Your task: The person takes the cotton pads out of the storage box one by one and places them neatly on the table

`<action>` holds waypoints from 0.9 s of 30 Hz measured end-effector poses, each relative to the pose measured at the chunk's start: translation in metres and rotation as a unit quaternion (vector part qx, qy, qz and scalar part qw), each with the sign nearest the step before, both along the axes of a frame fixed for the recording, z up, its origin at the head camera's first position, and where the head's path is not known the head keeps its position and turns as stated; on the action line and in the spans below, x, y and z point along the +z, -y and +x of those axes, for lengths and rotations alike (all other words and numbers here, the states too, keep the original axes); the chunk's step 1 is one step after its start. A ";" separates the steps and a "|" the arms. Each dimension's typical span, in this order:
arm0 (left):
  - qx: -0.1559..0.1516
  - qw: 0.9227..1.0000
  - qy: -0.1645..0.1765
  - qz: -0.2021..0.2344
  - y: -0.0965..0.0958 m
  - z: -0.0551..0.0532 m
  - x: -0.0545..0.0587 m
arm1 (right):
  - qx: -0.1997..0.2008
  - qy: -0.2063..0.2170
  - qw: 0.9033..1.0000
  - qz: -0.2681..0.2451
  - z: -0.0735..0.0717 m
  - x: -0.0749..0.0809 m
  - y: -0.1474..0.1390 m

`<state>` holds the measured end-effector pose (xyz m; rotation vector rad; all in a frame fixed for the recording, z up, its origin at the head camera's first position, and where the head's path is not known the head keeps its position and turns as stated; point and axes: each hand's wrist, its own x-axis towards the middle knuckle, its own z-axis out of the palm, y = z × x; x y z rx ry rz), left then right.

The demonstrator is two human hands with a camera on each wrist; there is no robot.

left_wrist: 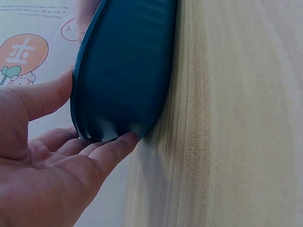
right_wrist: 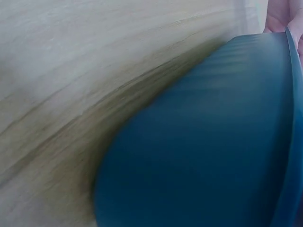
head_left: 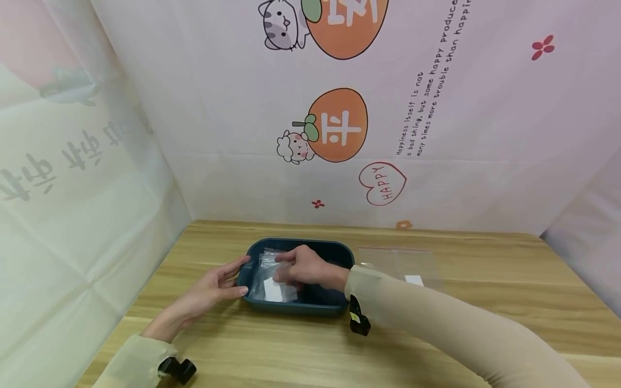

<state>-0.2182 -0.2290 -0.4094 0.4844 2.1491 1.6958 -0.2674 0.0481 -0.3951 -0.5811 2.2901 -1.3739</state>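
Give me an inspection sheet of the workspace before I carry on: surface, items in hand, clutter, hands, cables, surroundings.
Surface: wood-grain table.
Job's things: blue bin upright on the table, with clear zip bags in its left part, count unclear; a flat clear bag to the bin's right, partly hidden by the right sleeve.
Clutter: nothing seen.
Left hand: thumb and fingers touch the bin's left end.
Right hand: inside the bin, fingers at the zip bags; grip unclear, blurred.
Cables: nothing seen.
Surroundings: pale printed sheeting behind the table and along its left side.
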 end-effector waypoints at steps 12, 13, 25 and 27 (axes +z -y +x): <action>-0.002 1.000 -0.010 -0.013 -0.002 0.001 0.000 | 0.001 -0.006 1.000 -0.021 0.006 0.012 -0.017; -0.001 1.000 -0.012 -0.012 -0.002 0.001 0.000 | 0.004 -0.007 1.000 -0.025 0.007 0.013 -0.020; 0.007 1.000 -0.011 -0.013 -0.001 0.002 0.000 | 0.009 -0.041 0.998 -0.041 0.010 0.044 -0.056; 0.007 1.000 -0.008 -0.015 -0.002 0.002 0.000 | 0.008 -0.052 0.998 -0.043 0.012 0.050 -0.064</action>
